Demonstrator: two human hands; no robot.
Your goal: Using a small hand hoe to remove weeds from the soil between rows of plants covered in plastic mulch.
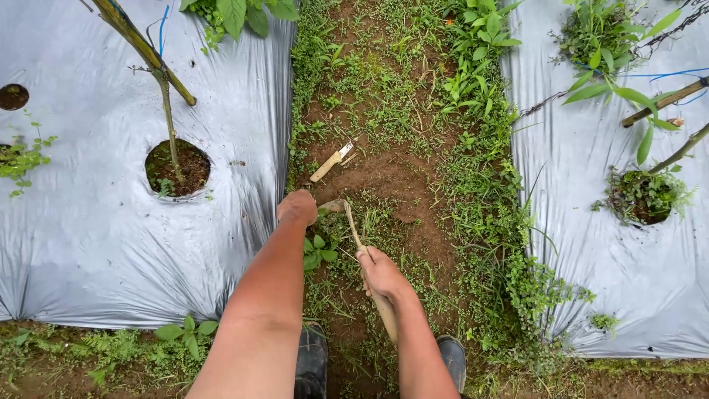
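The person stands on a dirt path (402, 177) with weeds, between two beds covered in shiny grey plastic sheet (88, 222). The right hand (380, 272) is near the person, low in the middle of the path. Its fingers are closed tight around a wooden handle (384, 310) of a small digging tool. The tool's thin shaft (353, 229) runs away from the hand, up and to the left, and its far end sits in the soil just beside the left hand.

The left hand (297, 207) is farther out, down at the ground by the edge of the left sheet. It looks like a fist in the weeds, but I cannot tell if the fingers hold anything.

A small leafy weed (317, 250) grows between the two arms. A pale stick-like piece (332, 161) lies on the bare dirt, a bit farther away. Two dark boots (312, 358) show at the near edge. A thin plant stem (170, 133) stands in a round hole in the left sheet.
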